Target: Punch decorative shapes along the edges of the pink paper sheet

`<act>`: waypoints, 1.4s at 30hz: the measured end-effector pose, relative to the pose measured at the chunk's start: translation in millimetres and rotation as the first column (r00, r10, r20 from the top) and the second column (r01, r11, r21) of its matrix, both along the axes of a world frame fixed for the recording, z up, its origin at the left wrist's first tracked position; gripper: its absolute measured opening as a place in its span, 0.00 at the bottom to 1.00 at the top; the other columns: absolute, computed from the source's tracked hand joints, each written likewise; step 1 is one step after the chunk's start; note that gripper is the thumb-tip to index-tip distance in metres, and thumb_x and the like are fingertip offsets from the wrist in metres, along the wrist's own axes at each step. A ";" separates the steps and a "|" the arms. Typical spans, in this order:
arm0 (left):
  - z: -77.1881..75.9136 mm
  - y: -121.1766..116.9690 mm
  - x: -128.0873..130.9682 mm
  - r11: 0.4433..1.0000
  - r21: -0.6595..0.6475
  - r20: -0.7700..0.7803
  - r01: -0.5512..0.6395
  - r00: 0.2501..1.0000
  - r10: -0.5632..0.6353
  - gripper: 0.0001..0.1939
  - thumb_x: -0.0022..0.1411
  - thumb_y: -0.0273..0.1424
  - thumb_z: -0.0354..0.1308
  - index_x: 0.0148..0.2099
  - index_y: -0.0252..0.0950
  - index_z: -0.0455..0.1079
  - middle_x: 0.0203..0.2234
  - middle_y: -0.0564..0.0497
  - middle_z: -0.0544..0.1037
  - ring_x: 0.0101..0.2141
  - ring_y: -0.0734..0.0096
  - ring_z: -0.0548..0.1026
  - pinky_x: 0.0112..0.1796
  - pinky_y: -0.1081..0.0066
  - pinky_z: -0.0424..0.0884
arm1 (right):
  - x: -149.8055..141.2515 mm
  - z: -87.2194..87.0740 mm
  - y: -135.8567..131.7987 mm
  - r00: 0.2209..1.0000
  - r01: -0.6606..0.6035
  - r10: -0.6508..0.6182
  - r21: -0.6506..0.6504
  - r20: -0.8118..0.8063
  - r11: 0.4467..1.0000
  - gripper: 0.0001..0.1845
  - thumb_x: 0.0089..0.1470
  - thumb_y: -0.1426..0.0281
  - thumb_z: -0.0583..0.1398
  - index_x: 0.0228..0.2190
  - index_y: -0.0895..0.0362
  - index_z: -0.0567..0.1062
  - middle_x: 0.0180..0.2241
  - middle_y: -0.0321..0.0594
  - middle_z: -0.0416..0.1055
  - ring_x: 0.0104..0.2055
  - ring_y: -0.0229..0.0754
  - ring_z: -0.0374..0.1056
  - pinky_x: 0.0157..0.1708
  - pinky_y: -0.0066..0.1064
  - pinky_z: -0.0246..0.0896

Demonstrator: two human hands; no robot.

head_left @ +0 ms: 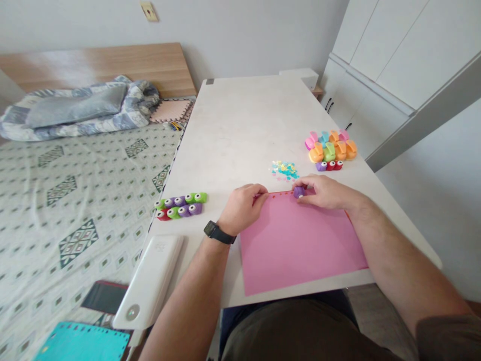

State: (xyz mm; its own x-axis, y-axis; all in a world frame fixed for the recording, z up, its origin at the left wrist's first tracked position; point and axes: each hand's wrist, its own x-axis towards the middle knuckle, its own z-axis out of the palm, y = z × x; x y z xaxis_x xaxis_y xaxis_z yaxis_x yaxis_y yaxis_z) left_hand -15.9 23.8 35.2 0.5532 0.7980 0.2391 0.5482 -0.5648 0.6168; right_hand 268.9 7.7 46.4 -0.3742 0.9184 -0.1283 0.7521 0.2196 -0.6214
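Note:
A pink sheet of paper point(300, 240) lies on the white table in front of me, with small punched shapes along its far edge that show red. My left hand point(244, 203) pinches the sheet's far left corner between thumb and fingers. At the far edge, right of the middle, my right hand point(323, 191) grips a small purple craft punch point(298, 192) between thumb and fingers. The punch sits on the paper's edge; how far the sheet goes into it is hidden. Just beyond lies a pile of blue, yellow and pink paper cutouts point(285, 169).
Several small red, green and purple punches point(182, 205) stand at the left. Larger colourful punches point(330, 146) are grouped at the right, with small ones before them. A long white device point(154, 276) lies at the table's left edge. Beyond it are a phone point(105, 297) and a turquoise sheet point(84, 342).

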 end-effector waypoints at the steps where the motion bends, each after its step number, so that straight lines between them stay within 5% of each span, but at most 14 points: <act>1: 0.0 0.0 -0.1 1.000 0.001 -0.002 0.000 1.000 0.000 0.08 0.70 0.30 0.55 0.41 0.37 0.76 0.35 0.49 0.82 0.37 0.66 0.78 0.40 0.67 0.71 | -0.1 0.3 -0.3 1.000 0.001 -0.001 0.004 -0.002 1.000 0.14 0.52 0.66 0.66 0.42 0.52 0.81 0.40 0.38 0.79 0.38 0.44 0.72 0.39 0.33 0.62; 35: 1.5 -0.4 -0.2 0.999 0.047 -0.061 -0.020 0.998 0.023 0.08 0.71 0.34 0.56 0.45 0.38 0.76 0.37 0.48 0.82 0.39 0.64 0.79 0.43 0.64 0.73 | -5.4 -2.2 1.8 0.999 0.004 -0.006 0.041 0.037 0.999 0.08 0.51 0.67 0.66 0.36 0.54 0.80 0.33 0.37 0.75 0.34 0.42 0.68 0.34 0.32 0.57; 39: 7.3 -1.4 4.6 0.979 0.181 -0.097 -0.092 0.989 0.111 0.18 0.68 0.42 0.61 0.54 0.38 0.73 0.47 0.45 0.81 0.50 0.56 0.78 0.53 0.57 0.70 | -5.0 -3.2 3.0 0.999 -0.002 0.000 0.052 0.050 0.999 0.09 0.52 0.66 0.66 0.37 0.54 0.80 0.34 0.38 0.75 0.35 0.43 0.69 0.35 0.32 0.58; 42: 12.5 -5.6 18.6 0.980 0.196 -0.120 -0.044 0.990 0.069 0.26 0.67 0.48 0.62 0.59 0.38 0.70 0.52 0.42 0.80 0.54 0.53 0.76 0.57 0.54 0.67 | -4.9 -4.1 2.3 0.999 0.002 -0.004 0.057 0.039 0.998 0.09 0.51 0.67 0.66 0.37 0.54 0.80 0.34 0.38 0.76 0.35 0.43 0.69 0.35 0.32 0.58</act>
State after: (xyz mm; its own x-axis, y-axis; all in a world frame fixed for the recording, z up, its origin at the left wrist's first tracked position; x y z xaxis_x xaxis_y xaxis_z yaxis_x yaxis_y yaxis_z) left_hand 2.7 18.3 47.7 0.5440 0.7745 0.3229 0.6487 -0.6323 0.4237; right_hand 264.0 10.0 42.3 -0.3674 0.9257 -0.0905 0.7763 0.2516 -0.5780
